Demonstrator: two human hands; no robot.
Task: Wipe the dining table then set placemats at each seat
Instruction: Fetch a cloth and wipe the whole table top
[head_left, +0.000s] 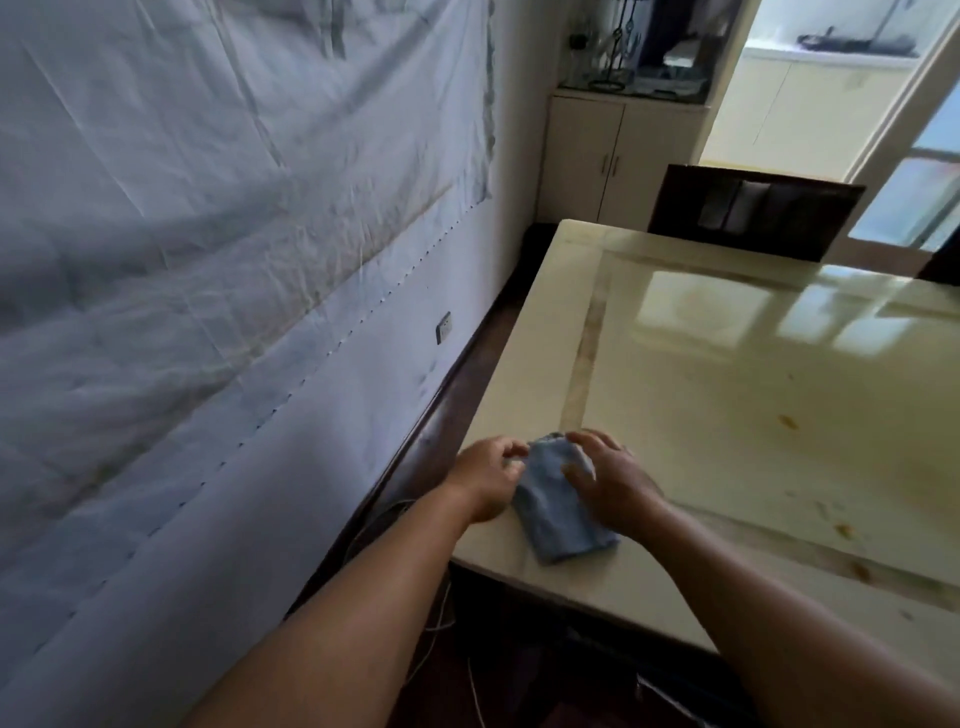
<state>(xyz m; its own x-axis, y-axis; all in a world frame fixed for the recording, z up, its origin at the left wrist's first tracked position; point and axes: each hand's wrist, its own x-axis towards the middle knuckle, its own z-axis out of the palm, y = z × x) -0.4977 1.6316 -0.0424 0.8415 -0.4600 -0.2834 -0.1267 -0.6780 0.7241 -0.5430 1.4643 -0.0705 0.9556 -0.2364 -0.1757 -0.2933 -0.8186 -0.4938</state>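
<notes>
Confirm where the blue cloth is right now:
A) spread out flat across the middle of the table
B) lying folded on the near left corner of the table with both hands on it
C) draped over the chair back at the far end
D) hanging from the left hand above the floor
B: the folded blue cloth lies on the table near its corner, with the left hand at its left edge and the right hand on its right side.
</notes>
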